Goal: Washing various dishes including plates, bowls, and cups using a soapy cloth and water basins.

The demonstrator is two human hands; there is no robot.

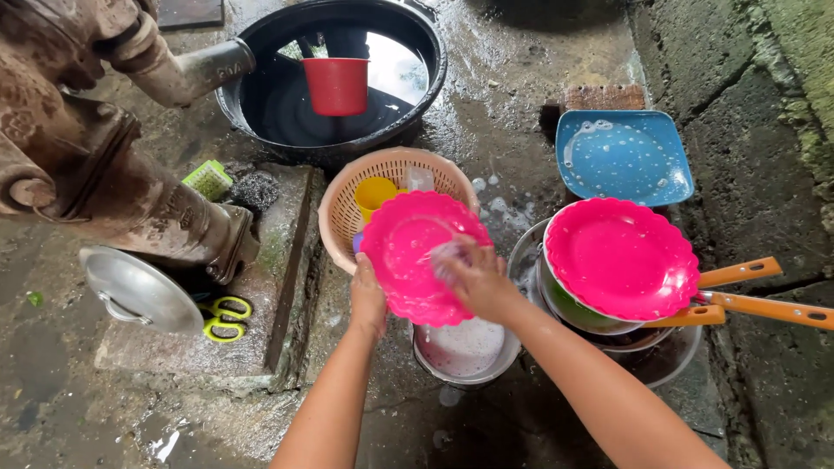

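Pink scalloped plate (408,247): our left hand (367,295) clamps the 7 o'clock rim, right hand (473,276) fingers pinch a sponge (447,259). We judge steady circular scrubbing over the soapy bowl (465,352) works best.

Outdoor home washing spot: rusty hand pump (95,139), wet concrete floor (521,78).

packages, labels, signs, screens: none in view; nothing here is wrapped, tagged, posted or lit, only bare dishware and wet ground
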